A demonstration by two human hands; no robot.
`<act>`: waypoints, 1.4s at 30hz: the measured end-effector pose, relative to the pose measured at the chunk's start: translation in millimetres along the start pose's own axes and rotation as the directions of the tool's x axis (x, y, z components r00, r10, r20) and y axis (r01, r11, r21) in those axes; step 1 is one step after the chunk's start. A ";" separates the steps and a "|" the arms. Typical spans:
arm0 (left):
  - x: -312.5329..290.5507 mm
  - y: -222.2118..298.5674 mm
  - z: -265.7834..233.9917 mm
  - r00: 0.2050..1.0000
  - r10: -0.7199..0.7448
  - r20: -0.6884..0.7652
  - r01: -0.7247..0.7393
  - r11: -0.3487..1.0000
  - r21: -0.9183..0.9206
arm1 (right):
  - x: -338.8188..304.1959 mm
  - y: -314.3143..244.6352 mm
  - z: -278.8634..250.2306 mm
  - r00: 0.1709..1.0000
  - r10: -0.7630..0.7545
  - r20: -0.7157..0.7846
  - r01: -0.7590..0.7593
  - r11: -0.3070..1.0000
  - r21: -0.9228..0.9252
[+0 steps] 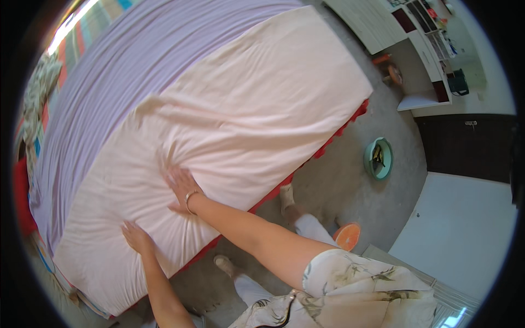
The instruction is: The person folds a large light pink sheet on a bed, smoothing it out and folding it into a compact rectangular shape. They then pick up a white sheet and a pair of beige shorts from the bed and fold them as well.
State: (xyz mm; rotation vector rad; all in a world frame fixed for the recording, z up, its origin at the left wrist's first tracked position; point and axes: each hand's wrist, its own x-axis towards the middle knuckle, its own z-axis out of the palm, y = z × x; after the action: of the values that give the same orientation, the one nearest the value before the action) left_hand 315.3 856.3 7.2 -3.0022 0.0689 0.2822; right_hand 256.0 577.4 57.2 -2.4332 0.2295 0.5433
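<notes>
A pale pink sheet (262, 82) lies along the near side of a bed, over a lilac sheet (126, 71). My right hand (183, 188), with a bracelet at the wrist, rests on the pink cloth with its fingers spread; the fingertips are slightly blurred. Folds run out from under it. Lower and to the left, my left hand (138, 239) lies flat on the same sheet, fingers stretched out. Neither hand grasps anything. Along the bed's near edge a red frilled border (284, 183) shows beneath the pink cloth.
A green basin (379, 158) with something dark in it stands on the grey floor. Near my feet is a round orange-slice-patterned thing (347, 236). A white desk with shelves (421, 60) is at the far right. Crumpled patterned cloth (41, 82) lies at the bed's left.
</notes>
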 end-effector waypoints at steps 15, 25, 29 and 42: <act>-3.8 363.8 -39.0 0.891 -0.088 -0.446 0.057 0.995 -0.082 | -175.1 485.2 -247.6 0.612 0.293 -0.735 -0.603 0.774 -0.194; -0.5 363.2 -39.3 0.933 -0.178 -0.311 0.119 0.972 -0.201 | 114.9 296.7 -316.8 0.793 -0.398 -0.461 0.247 0.902 -0.354; -0.8 365.4 -43.9 0.941 -0.191 -0.280 0.123 0.962 -0.243 | 165.5 227.6 -339.4 0.966 -0.257 -0.031 0.214 0.859 -0.465; 4.7 355.6 -44.7 0.970 -0.156 -0.186 0.090 0.942 -0.324 | 221.3 287.0 -306.1 0.778 -0.235 -0.583 -0.069 0.890 -0.451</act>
State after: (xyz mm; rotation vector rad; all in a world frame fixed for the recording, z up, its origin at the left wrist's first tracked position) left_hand 307.8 498.0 7.2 -3.3233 -0.1612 -0.0440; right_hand 471.7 156.1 25.1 -2.9995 0.2843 -0.3359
